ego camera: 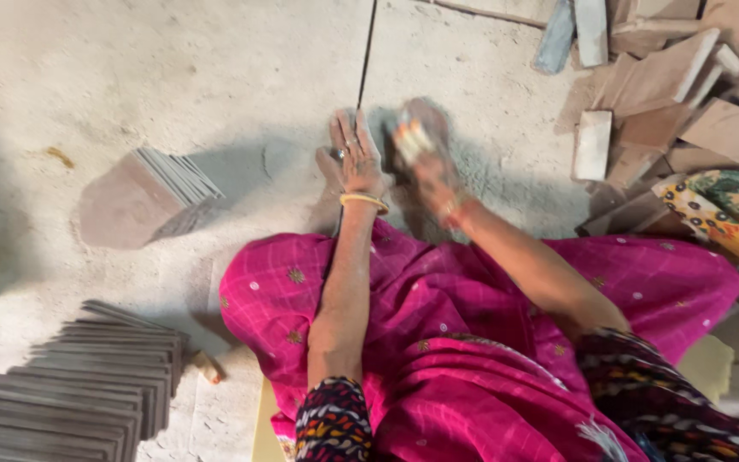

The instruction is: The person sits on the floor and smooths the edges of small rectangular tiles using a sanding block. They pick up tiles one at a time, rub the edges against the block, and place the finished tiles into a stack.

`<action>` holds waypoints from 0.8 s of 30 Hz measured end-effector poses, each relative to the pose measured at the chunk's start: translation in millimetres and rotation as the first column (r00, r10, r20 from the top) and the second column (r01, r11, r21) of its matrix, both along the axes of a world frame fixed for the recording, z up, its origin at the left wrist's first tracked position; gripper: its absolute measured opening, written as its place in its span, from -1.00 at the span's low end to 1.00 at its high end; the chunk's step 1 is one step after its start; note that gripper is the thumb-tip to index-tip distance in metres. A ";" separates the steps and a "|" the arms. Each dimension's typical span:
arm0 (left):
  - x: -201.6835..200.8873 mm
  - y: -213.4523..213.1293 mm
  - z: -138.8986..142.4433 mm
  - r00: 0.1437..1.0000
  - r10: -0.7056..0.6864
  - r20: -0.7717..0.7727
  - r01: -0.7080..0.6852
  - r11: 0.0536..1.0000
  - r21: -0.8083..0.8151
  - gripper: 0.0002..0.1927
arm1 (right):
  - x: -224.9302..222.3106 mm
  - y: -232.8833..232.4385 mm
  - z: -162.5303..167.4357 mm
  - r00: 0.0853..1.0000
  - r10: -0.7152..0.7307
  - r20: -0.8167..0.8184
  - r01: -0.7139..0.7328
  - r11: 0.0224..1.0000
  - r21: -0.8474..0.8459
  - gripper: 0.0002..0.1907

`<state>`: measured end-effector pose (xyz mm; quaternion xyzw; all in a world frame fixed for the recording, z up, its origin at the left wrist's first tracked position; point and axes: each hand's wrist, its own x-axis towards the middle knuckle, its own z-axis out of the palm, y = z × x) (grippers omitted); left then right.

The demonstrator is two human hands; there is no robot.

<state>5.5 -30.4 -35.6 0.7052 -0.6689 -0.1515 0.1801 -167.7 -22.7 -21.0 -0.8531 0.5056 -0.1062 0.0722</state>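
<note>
Seen from the head camera, the person sits on a dusty concrete floor [173,77] with legs folded under a bright pink patterned cloth [472,342]. The left hand [354,158] lies flat and open, fingers spread, pressing palm-down on the floor beside a dark seam, gripping nothing; a gold bangle [363,200] circles the wrist. Just beside it, the right hand [425,145] is blurred by motion; it seems closed around a small pale block [410,137], though the blur keeps me from telling what the block is. Well off to the left, a small leaning stack of thin grey tiles [151,192] rests on the floor, and a larger fanned stack [79,393] fills the lower left corner. At upper right lies a loose heap of reddish stone slabs [669,94].
</note>
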 end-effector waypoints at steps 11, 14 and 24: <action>4.2 0.0 12.4 0.998 -0.012 0.054 0.006 0.995 0.098 0.45 | -4.4 -8.9 -0.8 0.982 0.172 0.075 -0.152 0.963 -0.222 -0.64; 1.3 2.4 1.4 0.983 0.004 0.185 -0.010 0.999 0.032 0.45 | -7.3 -13.9 4.0 0.945 0.273 0.178 -0.255 0.960 -0.120 -0.58; 1.2 3.9 28.5 0.991 -0.079 -0.108 0.111 0.935 0.337 0.25 | -19.2 8.9 12.5 0.997 -0.061 0.039 0.066 0.986 -0.151 -0.48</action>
